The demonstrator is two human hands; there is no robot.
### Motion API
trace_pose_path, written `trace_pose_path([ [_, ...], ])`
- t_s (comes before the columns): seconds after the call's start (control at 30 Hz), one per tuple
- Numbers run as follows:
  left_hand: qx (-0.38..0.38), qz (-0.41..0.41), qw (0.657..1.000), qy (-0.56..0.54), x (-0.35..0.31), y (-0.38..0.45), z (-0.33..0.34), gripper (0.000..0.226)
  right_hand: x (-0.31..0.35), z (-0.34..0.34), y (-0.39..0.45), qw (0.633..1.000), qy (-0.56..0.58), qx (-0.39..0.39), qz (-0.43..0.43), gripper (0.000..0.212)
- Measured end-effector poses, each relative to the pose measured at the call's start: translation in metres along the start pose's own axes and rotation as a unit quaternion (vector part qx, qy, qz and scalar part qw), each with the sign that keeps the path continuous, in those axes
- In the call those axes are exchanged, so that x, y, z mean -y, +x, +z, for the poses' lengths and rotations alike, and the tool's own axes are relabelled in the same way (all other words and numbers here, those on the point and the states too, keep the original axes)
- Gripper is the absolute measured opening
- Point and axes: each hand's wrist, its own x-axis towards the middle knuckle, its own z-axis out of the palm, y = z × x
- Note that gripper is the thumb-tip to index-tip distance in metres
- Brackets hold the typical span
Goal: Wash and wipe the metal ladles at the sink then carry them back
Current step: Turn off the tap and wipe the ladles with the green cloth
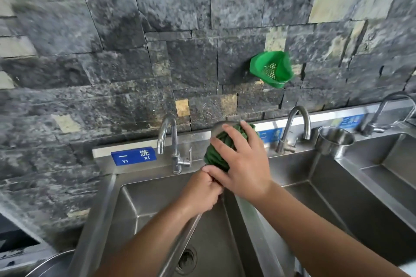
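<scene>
Above the divider between two sink basins I hold a metal ladle [217,128] upright. Only the grey rim of its bowl shows at the top. My left hand [202,191] grips its handle [180,245], which slants down over the left basin. My right hand [240,162] holds a green cloth [217,157] wrapped round the ladle's bowl, fingers spread over it. The cloth hides most of the bowl.
The steel sink [139,198] has a left basin with a drain [186,258], a middle basin and a right one. Taps [168,141] [297,128] stand behind them. A steel cup [335,141] sits on the rim. A green strainer [272,69] hangs on the stone wall.
</scene>
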Motion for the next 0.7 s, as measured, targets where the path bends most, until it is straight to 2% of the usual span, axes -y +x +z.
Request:
trace_pose_path([
  [0.07, 0.003, 0.027, 0.999, 0.038, -0.004, -0.004, -0.005, 0.014, 0.005, -0.006, 0.012, 0.999, -0.029, 0.023, -0.007, 0.058],
  [0.17, -0.013, 0.09, 0.992, 0.091, -0.004, -0.011, -0.009, 0.01, 0.007, -0.012, 0.045, 0.996, 0.01, 0.071, 0.054, 0.049],
  [0.3, -0.029, 0.096, 0.989, 0.113, 0.003, -0.026, -0.018, 0.023, -0.012, -0.014, 0.082, 0.962, 0.152, 0.178, 0.144, 0.04],
  [0.37, -0.029, 0.1, 0.99, 0.1, 0.009, -0.035, -0.023, 0.024, -0.023, -0.015, 0.086, 0.913, 0.291, 0.205, 0.201, 0.028],
  [0.43, -0.021, 0.103, 0.992, 0.072, 0.01, -0.042, -0.025, 0.018, -0.031, -0.012, 0.074, 0.869, 0.393, 0.175, 0.244, 0.014],
  [0.5, -0.007, 0.088, 0.996, 0.013, 0.008, -0.047, -0.027, 0.016, -0.027, -0.007, 0.057, 0.84, 0.456, 0.09, 0.28, 0.006],
  [0.57, 0.001, 0.033, 0.996, -0.077, -0.001, -0.048, -0.032, 0.023, -0.01, -0.003, 0.04, 0.822, 0.484, 0.0, 0.301, 0.008],
  [0.6, 0.004, 0.005, 0.994, -0.109, -0.007, -0.047, -0.034, 0.024, 0.0, -0.001, 0.031, 0.83, 0.472, -0.035, 0.295, 0.012],
  [0.63, 0.006, -0.014, 0.992, -0.129, -0.012, -0.046, -0.037, 0.024, 0.01, 0.0, 0.022, 0.854, 0.439, -0.063, 0.272, 0.02],
  [0.7, 0.011, -0.036, 0.988, -0.147, -0.02, -0.044, -0.042, 0.02, 0.028, 0.006, 0.008, 0.925, 0.316, -0.098, 0.187, 0.038],
])
